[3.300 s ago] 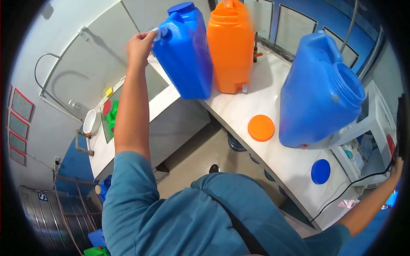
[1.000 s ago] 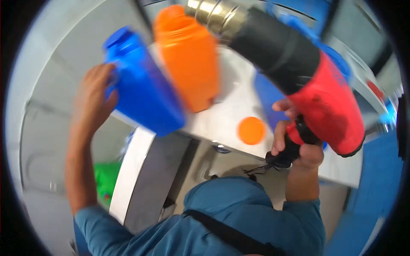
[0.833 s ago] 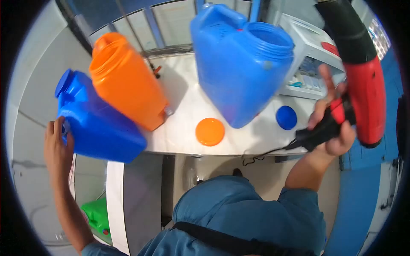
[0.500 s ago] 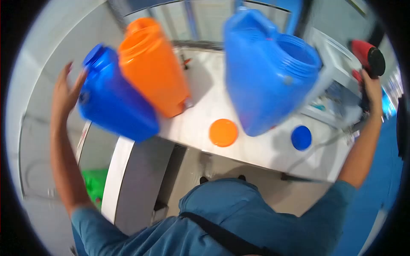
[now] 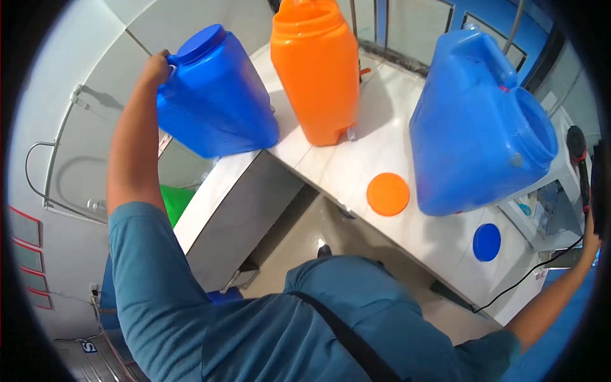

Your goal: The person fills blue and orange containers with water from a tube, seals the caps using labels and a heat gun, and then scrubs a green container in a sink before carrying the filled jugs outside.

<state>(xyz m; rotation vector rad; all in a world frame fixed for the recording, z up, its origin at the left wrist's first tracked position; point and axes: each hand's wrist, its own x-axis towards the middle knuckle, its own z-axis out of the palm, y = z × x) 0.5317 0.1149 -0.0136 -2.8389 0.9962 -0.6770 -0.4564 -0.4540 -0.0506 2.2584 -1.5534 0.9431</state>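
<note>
My left hand (image 5: 156, 69) is closed round the handle of a dark blue jerrycan (image 5: 219, 95), which has its lid on and stands at the counter's left corner. Beside it is an orange jerrycan (image 5: 318, 76) with an open mouth. At the right, a larger light blue jerrycan (image 5: 471, 134) stands uncapped. An orange lid (image 5: 387, 194) and a blue lid (image 5: 487, 242) lie in front of it. By the far right edge, my right hand (image 5: 593, 232) is closed on the handle of a red and black tool (image 5: 578, 149) with a black cord.
The white counter (image 5: 344, 175) turns a corner at the left. A white-framed case (image 5: 550, 204) sits at its right end. Something green (image 5: 176, 202) shows below the left stretch. A black cord (image 5: 528, 274) runs over the counter's right edge.
My left hand, open beside the dark blue jerrycan before, now holds its handle. My right hand and the tool have moved lower at the right. The whole view has turned.
</note>
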